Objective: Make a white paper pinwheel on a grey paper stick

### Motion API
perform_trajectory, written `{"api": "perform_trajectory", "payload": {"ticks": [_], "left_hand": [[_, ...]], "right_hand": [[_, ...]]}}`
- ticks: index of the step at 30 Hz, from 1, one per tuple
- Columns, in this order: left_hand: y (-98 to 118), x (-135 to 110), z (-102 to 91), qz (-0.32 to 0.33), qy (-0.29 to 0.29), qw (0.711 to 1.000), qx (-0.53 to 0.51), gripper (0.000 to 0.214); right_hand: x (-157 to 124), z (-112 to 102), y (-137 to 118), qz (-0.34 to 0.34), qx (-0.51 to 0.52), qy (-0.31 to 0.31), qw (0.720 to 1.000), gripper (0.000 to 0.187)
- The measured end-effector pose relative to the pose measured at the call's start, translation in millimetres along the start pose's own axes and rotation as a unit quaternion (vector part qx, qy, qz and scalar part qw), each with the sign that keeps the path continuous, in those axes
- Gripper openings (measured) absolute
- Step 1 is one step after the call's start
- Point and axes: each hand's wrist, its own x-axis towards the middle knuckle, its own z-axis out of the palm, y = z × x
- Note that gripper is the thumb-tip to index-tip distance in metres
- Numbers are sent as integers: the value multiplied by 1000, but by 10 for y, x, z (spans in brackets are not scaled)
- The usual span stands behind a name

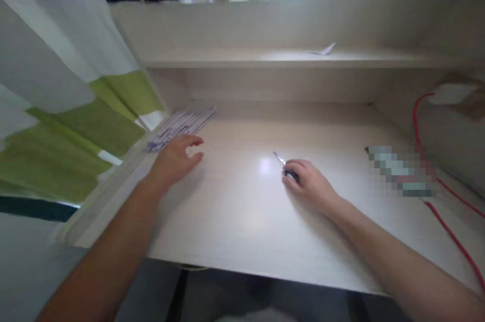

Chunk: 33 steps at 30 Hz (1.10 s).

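Observation:
My right hand (307, 183) is closed around the dark handles of a small pair of scissors (280, 159) over the middle of the desk. The metal blades point away from me and to the left; the fingers hide part of the handles. At the left, my left hand (176, 158) is held with thumb and fingers apart and nothing between them. Just beyond it lies a pile of thin, pale purplish strips (184, 125), perhaps folded or rolled paper, along the desk's left edge. The hand covers the near side of this pile.
The pale desk (235, 231) has a raised shelf (242, 57) at the back with a small paper scrap (325, 50) on it. A red cord (454, 238) and a blurred-out object (401, 170) lie at the right. A green, grey and white curtain (71, 95) hangs along the left.

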Motion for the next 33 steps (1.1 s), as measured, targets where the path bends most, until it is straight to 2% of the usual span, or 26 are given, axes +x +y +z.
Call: {"api": "perform_trajectory", "payload": {"ticks": [3, 5, 7, 9, 11, 14, 19, 23, 28, 33], "left_hand": [[-600, -634, -330, -22, -49, 998, 37, 52], [-903, -969, -439, -60, -108, 990, 62, 64], [-1094, -1186, -433, -99, -122, 984, 83, 76], [-1178, -1287, -347, -118, -116, 982, 94, 78], [-1191, -1307, -242, -111, -88, 986, 87, 73], [-1177, -1282, -153, -81, -76, 991, 77, 67], [-1178, -1236, -194, -68, -68, 991, 89, 62], [-1075, -1144, -197, -50, -72, 988, 128, 61], [-899, -1008, -127, -60, -81, 988, 115, 61], [-826, -959, -198, -87, -112, 979, 147, 60]], "right_hand": [[24, -5, -9, -3, 1, 1, 1000, 21], [39, -3, -14, -7, 2, 2, 1000, 20], [56, 7, -21, -9, 2, 5, 1000, 19], [78, 24, -30, -11, 1, 10, 1000, 19], [103, 46, -36, -10, 0, 15, 1000, 19], [132, 78, -29, -8, -2, 22, 1000, 18], [126, 96, 5, -13, 2, 29, 1000, 18], [115, 85, -6, -16, 9, 30, 999, 18], [117, 55, -32, -21, 15, 25, 999, 18], [107, 43, -16, -21, 19, 16, 999, 18]]}}
